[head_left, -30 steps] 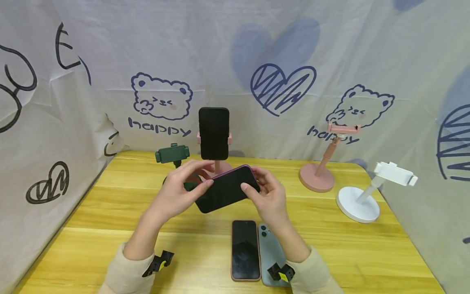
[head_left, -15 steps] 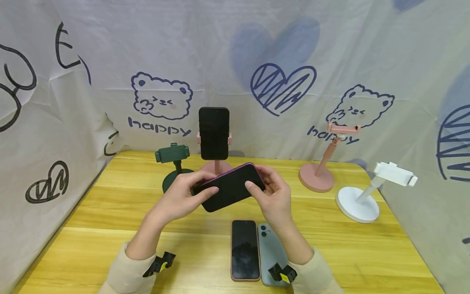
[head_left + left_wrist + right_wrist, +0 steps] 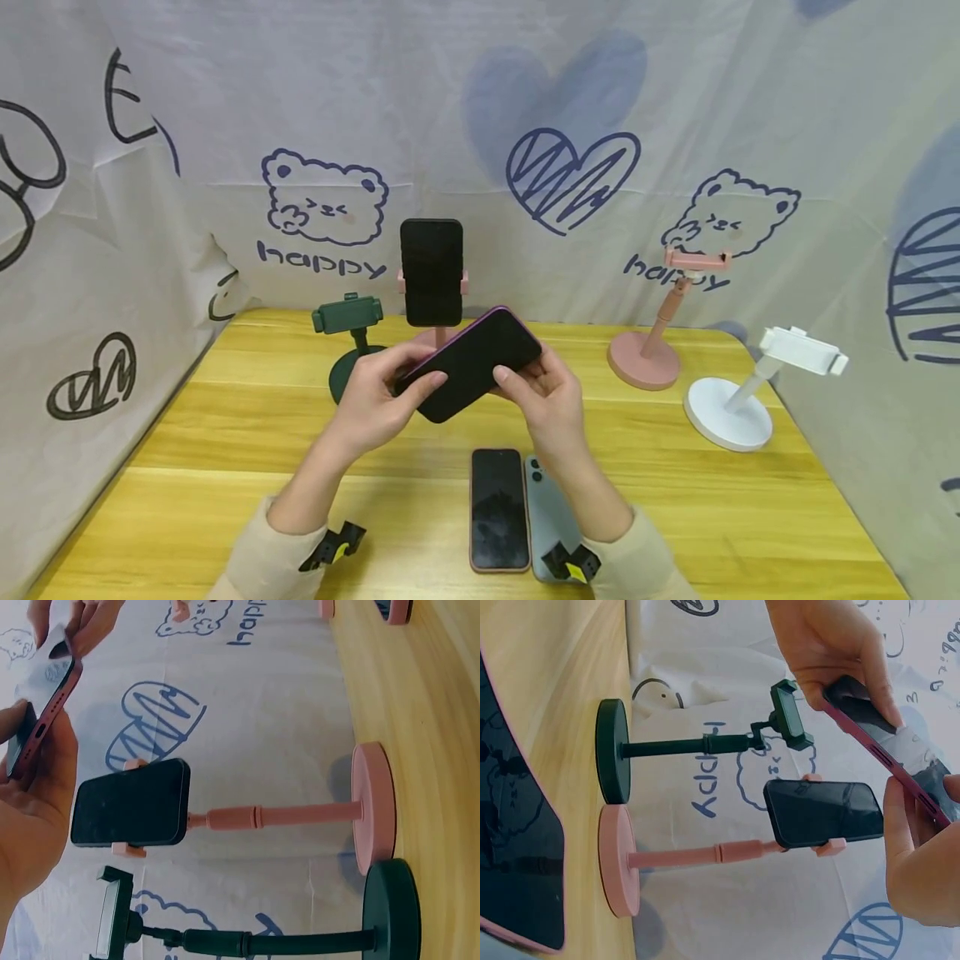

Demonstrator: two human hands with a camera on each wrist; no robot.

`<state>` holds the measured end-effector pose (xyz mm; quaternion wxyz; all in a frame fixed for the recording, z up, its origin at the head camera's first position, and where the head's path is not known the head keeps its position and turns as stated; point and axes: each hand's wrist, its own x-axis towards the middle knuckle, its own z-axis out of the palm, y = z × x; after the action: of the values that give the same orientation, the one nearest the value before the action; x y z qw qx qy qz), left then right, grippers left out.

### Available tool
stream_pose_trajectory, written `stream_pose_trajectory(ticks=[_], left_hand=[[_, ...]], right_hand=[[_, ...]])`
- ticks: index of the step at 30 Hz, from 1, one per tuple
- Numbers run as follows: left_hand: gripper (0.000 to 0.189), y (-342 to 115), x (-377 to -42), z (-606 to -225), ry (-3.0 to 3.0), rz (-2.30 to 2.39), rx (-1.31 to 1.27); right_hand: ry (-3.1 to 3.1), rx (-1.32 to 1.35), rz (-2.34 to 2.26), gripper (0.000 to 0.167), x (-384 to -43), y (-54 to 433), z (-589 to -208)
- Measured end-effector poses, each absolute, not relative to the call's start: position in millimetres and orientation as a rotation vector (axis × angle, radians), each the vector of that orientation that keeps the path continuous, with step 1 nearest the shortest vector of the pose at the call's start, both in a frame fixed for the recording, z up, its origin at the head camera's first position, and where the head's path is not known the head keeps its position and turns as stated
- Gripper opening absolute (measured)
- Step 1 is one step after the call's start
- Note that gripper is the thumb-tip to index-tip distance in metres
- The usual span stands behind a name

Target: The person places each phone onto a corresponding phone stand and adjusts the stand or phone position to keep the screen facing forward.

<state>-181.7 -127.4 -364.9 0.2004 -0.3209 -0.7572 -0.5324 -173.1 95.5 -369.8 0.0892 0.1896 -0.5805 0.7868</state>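
Above the wooden table (image 3: 247,433), left hand (image 3: 373,398) and right hand (image 3: 551,400) both grip a magenta-edged phone (image 3: 472,362), tilted, right end higher, in front of a pink stand (image 3: 307,814) clamping a black-screened phone (image 3: 432,271). Backdrop cloth (image 3: 420,100) reads "happy" twice, the right one partly covered by another pink stand (image 3: 663,321); large "E" at left.

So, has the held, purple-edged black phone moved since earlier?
Yes, upward in view: the held phone reaches above the bottom of the mounted black phone.
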Motion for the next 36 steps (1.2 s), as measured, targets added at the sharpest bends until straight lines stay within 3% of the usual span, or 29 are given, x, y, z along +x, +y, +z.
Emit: stream_pose_trajectory(ticks=[18,25,33,36], left_hand=[[0.028,-107,-179,-377,-1.986,-1.559,-0.787],[0.030,-109,-181,-376,-2.006,-1.464,-0.832],[0.046,-122,-185,-369,-2.027,-1.244,-0.945],[0.039,-132,-188,-365,-2.001,-1.168,-0.969]], right_hand=[[-1.838,0.573,2.246,0.031,-174,88,-373],[-1.799,0.595,2.238,0.029,-174,90,-374],[-1.790,0.623,2.142,0.031,-174,90,-376],[-1.808,0.623,2.088,0.029,-174,90,-376]])
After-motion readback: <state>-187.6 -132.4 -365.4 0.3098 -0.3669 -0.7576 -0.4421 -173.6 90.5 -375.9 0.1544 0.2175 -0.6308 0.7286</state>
